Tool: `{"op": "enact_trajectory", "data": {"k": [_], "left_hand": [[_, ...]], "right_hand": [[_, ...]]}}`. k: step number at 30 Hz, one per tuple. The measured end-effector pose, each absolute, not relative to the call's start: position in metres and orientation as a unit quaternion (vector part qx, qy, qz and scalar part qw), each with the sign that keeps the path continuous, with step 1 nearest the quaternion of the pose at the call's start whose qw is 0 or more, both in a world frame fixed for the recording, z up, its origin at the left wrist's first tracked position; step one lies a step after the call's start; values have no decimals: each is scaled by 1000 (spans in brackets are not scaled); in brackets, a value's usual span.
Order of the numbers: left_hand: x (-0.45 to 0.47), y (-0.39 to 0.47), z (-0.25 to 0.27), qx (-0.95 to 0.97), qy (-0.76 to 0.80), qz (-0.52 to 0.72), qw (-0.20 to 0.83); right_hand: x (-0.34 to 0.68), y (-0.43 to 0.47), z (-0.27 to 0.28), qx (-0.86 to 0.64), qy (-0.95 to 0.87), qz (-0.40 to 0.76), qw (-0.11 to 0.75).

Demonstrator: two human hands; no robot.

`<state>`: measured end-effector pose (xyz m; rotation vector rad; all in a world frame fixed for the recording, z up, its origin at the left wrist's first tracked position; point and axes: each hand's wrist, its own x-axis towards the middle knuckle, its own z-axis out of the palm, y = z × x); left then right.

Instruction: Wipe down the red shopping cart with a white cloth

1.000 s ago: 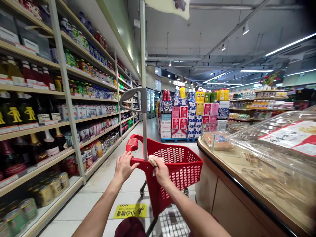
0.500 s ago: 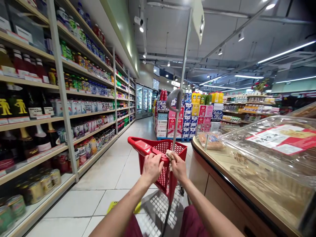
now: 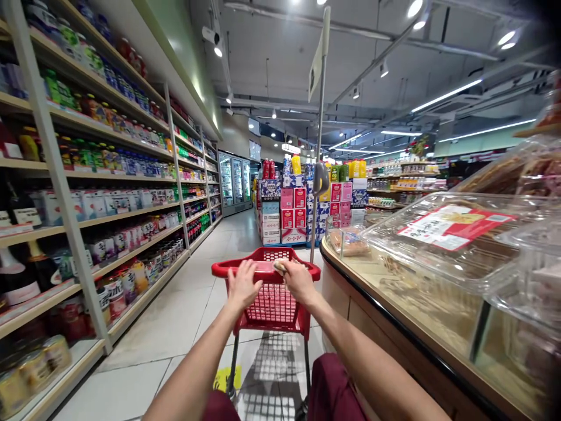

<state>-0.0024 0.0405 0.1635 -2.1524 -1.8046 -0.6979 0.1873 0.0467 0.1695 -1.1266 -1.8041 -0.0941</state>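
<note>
Though pale, cloth (image 3: 279, 266) barely visible

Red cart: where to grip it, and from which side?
I'd take the handle from the near side, palms down, one hand toward each end. It's a rounded bar running crosswise along the top of the red cart, facing the wearer. The left hand lies over it; the right hand pinches a pale wad there, leaving less free grip.

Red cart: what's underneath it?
Pale floor tiles and a grid-like shadow show under the cart. Its left leg and the person's left knee cover part of a yellow floor sign.
</note>
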Motion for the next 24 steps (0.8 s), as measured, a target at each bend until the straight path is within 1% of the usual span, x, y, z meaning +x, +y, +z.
{"op": "enact_trajectory", "data": {"k": [3, 5, 8, 10, 14, 16, 21, 24], "left_hand": [[-19, 40, 166, -706, -660, -236, 103], [-22, 38, 164, -709, -657, -237, 99], [-17, 31, 160, -710, -658, -232, 98], [-14, 26, 159, -713, -656, -224, 105], [-13, 17, 160, -718, -651, -214, 123], [-14, 13, 160, -716, -651, -214, 131], [-24, 7, 154, -724, -634, -218, 159], [-33, 5, 150, -728, -622, -229, 174]], "right_hand": [[189, 52, 164, -512, -707, -28, 486], [173, 55, 159, -513, -700, -38, 495], [145, 55, 153, -427, -755, -70, 492], [145, 55, 152, -392, -781, -78, 480], [168, 53, 152, -479, -718, -70, 500], [161, 50, 150, -489, -708, -77, 504], [130, 44, 147, -378, -798, -97, 459], [146, 46, 147, -446, -746, -92, 486]]}}
